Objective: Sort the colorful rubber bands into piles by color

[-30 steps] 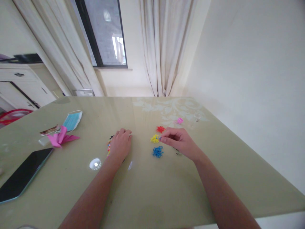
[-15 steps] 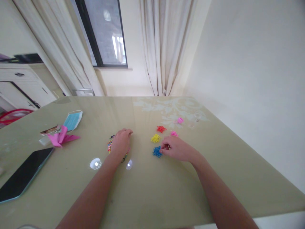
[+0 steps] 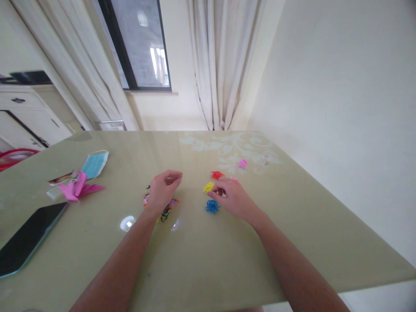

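My left hand (image 3: 161, 189) is above a mixed pile of multicoloured small rubber bands (image 3: 167, 209), covering much of it. Its thumb and fingers are pinched together; anything between them is too small to make out. My right hand (image 3: 232, 196) is at the right side of a yellow pile of rubber bands (image 3: 208, 187), fingertips closed near its edge. Whether a band is in them I cannot tell. A blue pile (image 3: 212, 206) lies just nearer to me, and a red pile (image 3: 217, 175) just beyond. A pink pile (image 3: 234, 178) is mostly hidden behind my right hand.
A small pink object (image 3: 242, 163) and a clear one (image 3: 266, 158) lie farther back on the glossy table (image 3: 195, 268). To the left are a pink folded-paper bird (image 3: 78, 188), a blue face mask (image 3: 95, 164) and a phone (image 3: 30, 238). A wall (image 3: 351, 108) borders the right.
My right hand has moved from the blue pile up to the yellow one. My left hand has lifted and turned slightly, uncovering more of the mixed pile. The view has shifted a little.
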